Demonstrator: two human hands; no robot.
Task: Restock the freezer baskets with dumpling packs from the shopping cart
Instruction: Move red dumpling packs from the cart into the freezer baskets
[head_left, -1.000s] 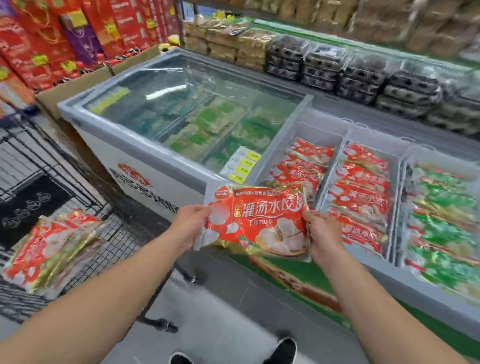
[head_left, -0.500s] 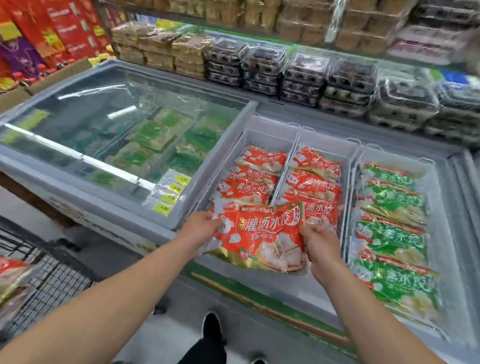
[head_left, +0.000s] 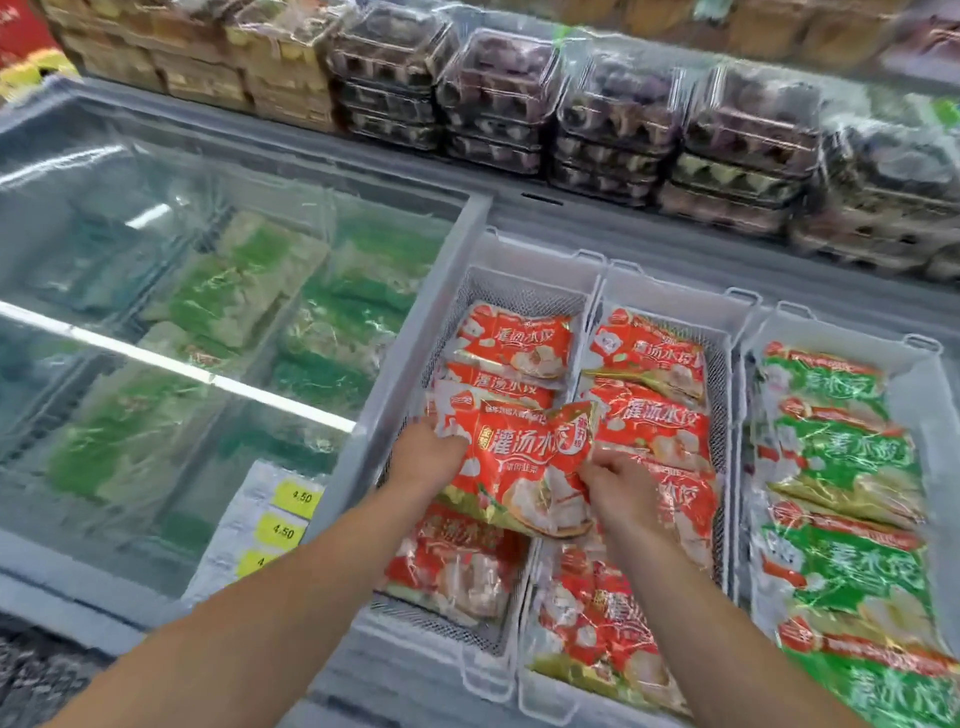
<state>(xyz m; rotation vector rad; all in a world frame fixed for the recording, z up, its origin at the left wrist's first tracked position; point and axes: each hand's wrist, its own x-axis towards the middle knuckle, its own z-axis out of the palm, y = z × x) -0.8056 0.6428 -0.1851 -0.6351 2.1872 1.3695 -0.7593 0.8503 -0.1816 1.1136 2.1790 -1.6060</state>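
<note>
A red dumpling pack (head_left: 519, 457) lies over the leftmost white freezer basket (head_left: 524, 270), on top of other red packs. My left hand (head_left: 428, 454) grips its left edge and my right hand (head_left: 618, 486) pinches its right edge, which is folded up. The middle basket (head_left: 670, 296) beside it holds several more red packs (head_left: 649, 421). The shopping cart is out of view.
A third basket (head_left: 852, 332) on the right holds green dumpling packs (head_left: 841, 452). Left of the baskets a sliding glass lid (head_left: 208, 291) covers green frozen packs, with yellow price tags (head_left: 291, 514) at its corner. Stacked clear food boxes (head_left: 613, 119) line the shelf behind the freezer.
Both hands carried the red pack forward from the freezer's front edge and lowered it onto the packs in the left basket. The view swung right and the cart left the frame.
</note>
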